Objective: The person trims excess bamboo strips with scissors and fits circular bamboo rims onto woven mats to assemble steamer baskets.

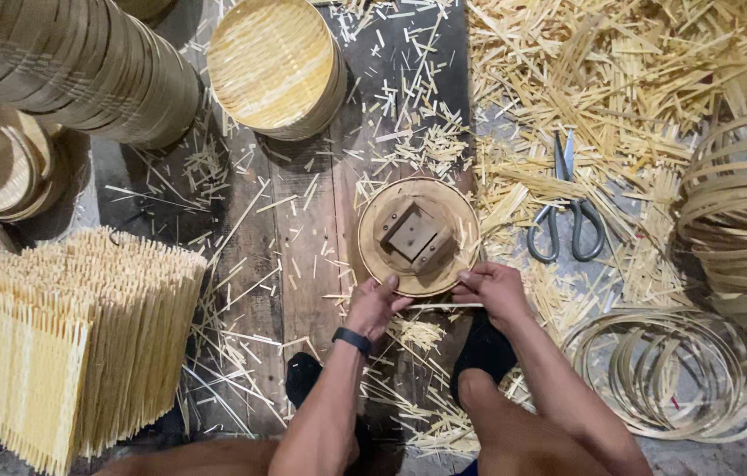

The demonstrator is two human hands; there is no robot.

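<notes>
I've got my left hand (376, 306) and right hand (490, 289) each pinched on the round bamboo form (418, 236) w/ its wooden block, at 12 o'clock from my feet on the floor planks (294, 238), scissors (567, 207) at 3; looks like the rim-fitting step, next move prob. needs even pressure.

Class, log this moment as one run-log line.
left hand: on round mould's rim | right hand: pinching bamboo strip | scissors: aside

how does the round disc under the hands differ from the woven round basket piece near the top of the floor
The disc lies flat, smooth-faced, with square wooden blocks on its middle; the woven piece is tilted, ribbed with slats and bare. The left hand and right hand touch the disc's near rim; nothing touches the woven piece. Both are round and pale bamboo-coloured.
</notes>
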